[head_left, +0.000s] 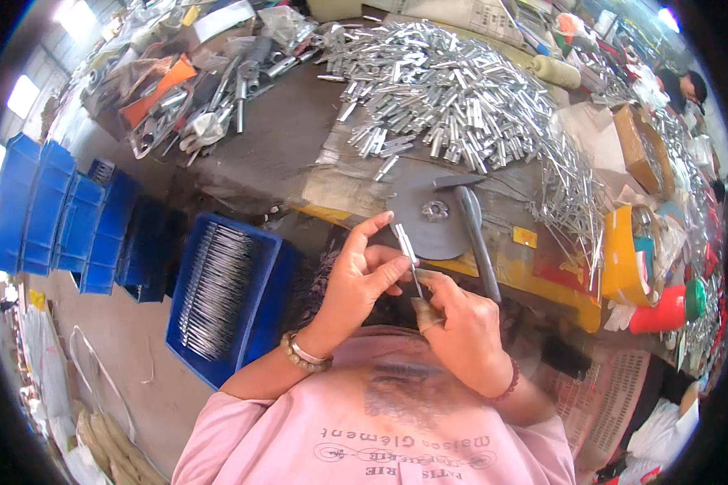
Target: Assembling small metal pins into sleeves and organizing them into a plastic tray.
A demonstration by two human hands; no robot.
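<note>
In front of my chest, my left hand (359,273) pinches a short shiny metal sleeve (404,238) between thumb and fingers, its upper end pointing up and slightly left. Just below it, my right hand (465,325) is closed on a thin metal rod (417,286). The rod lines up with the sleeve's lower end; how far it sits inside is hidden by my fingers. Behind the hands lies a round grey disc (412,206) with a metal piece at its centre. A dark lever (480,246) curves along its right side.
A large heap of metal sleeves (453,89) covers the far bench, with loose thin rods (570,190) to its right. A blue bin (255,311) of neatly stacked metal pieces stands at left, near stacked blue crates (52,210). A yellow container (620,255) and red roll (657,318) sit right.
</note>
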